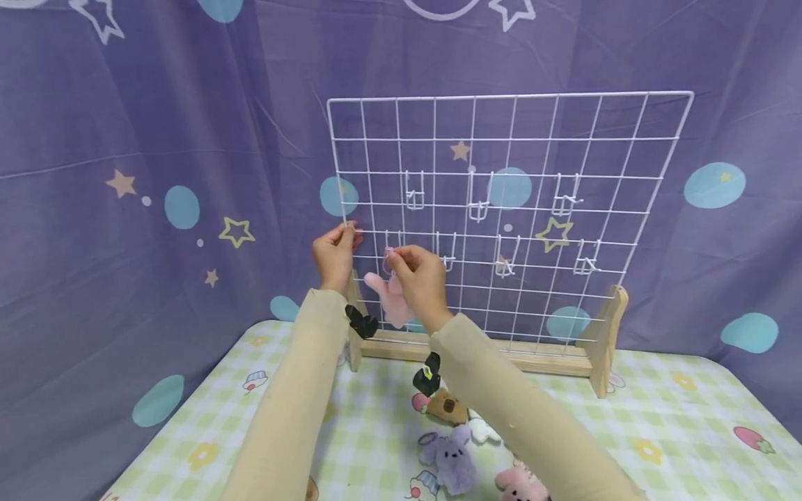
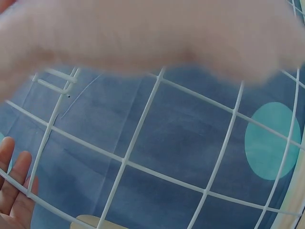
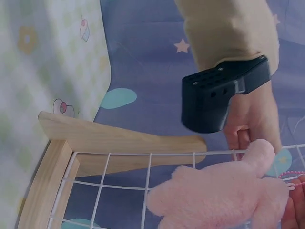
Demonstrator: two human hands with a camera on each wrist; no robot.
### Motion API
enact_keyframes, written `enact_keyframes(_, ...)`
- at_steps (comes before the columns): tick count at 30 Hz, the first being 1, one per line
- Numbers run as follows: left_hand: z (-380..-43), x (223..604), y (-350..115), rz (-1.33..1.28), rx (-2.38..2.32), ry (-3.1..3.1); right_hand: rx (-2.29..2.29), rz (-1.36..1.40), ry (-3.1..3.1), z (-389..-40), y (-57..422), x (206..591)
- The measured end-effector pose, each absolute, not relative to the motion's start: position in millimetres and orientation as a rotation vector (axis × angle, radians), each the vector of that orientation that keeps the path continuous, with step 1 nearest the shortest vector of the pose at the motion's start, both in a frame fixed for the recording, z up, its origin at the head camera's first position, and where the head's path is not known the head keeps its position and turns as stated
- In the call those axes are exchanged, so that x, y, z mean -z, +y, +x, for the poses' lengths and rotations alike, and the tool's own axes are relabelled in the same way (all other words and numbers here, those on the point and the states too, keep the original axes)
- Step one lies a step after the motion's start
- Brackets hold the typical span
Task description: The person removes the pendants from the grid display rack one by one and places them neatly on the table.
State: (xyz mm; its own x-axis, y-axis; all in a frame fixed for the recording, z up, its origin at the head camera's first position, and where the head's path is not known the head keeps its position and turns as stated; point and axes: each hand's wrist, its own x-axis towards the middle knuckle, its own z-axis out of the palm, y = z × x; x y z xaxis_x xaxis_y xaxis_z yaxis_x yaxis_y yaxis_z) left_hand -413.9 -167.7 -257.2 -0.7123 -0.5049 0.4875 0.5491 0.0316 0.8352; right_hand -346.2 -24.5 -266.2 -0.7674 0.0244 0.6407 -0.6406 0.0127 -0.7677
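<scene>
My left hand (image 1: 334, 259) grips the left edge of a white wire grid rack (image 1: 514, 96). In the left wrist view its fingers (image 2: 18, 186) show behind the edge wire. My right hand (image 1: 422, 284) pinches the pink bead chain (image 3: 291, 172) of a pink plush keychain (image 1: 392, 300) close to a white hook in the lower row, at the far left. The plush hangs below those fingertips in front of the grid, its fluffy body (image 3: 214, 195) filling the lower part of the right wrist view. My right fingertips partly hide the hook.
More white hooks (image 1: 478, 209) sit on the grid in two rows. A wooden stand (image 1: 604, 348) holds the rack on the checked tablecloth (image 1: 213, 410). Below my forearms lie a purple plush keychain (image 1: 456, 463), a brown one (image 1: 447, 408), a white one (image 1: 484, 429) and another pink one (image 1: 521, 483).
</scene>
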Motion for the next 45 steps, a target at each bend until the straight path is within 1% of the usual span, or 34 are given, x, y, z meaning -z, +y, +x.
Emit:
enact_keyframes(6, -398, 247, -164, -0.039, 1.792, -1.601, -1.841, 0.685, -1.812, -330, -16, 260)
enact_keyframes(12, -382, 240, -159, -0.042, 1.794, -1.621, -1.829, 0.757, -1.818, -313, 1, 265)
enact_keyframes(14, -381, 240, -160, -0.039, 1.788, -1.625, -1.833, 0.768, -1.826, -311, 7, 271)
enact_keyframes(23, -383, 240, -161, -0.020, 1.763, -1.636, -1.818, 0.776, -1.915, -280, 41, 288)
enact_keyframes(28, -384, 240, -161, -0.017, 1.771, -1.638, -1.807, 0.768, -1.947, -265, 66, 301)
enact_keyframes(36, -385, 242, -162, -0.039, 1.777, -1.622, -1.789, 0.746, -1.983, -249, 107, 322)
enact_keyframes(45, -384, 241, -161, -0.042, 1.770, -1.629, -1.788, 0.675, -1.960, -229, 155, 333)
